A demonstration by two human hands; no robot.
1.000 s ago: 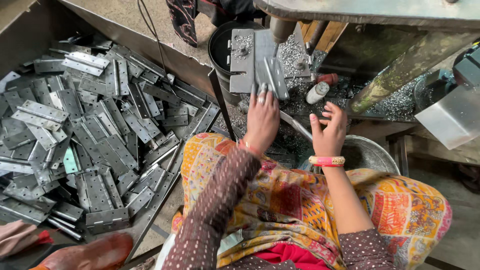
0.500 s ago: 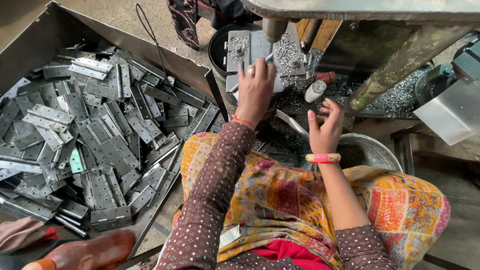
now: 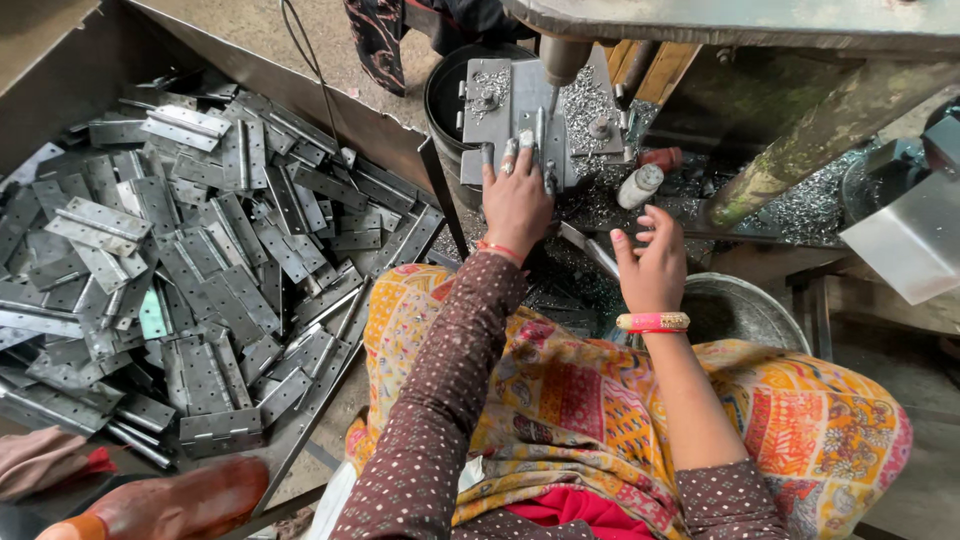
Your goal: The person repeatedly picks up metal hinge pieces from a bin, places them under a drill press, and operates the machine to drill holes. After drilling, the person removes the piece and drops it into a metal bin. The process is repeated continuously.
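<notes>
My left hand (image 3: 515, 200) reaches forward and rests its fingers on a grey metal hinge (image 3: 510, 115) lying flat on the drill table under the drill spindle (image 3: 562, 60). Its fingertips press the near edge of the hinge. My right hand (image 3: 652, 262) hovers lower and to the right, fingers loosely spread, holding nothing, a pink bangle on its wrist. Metal shavings (image 3: 585, 100) lie scattered around the hinge.
A large pile of grey metal hinges (image 3: 180, 260) fills a bin on the left. A round metal bowl (image 3: 745, 310) sits at the right by my knee. A small white bottle (image 3: 640, 185) lies near the shavings. A dark bucket (image 3: 445, 95) stands behind the table.
My left hand has moved forward and up from near my lap onto the hinge under the drill. My right hand stayed roughly in place, fingers still apart.
</notes>
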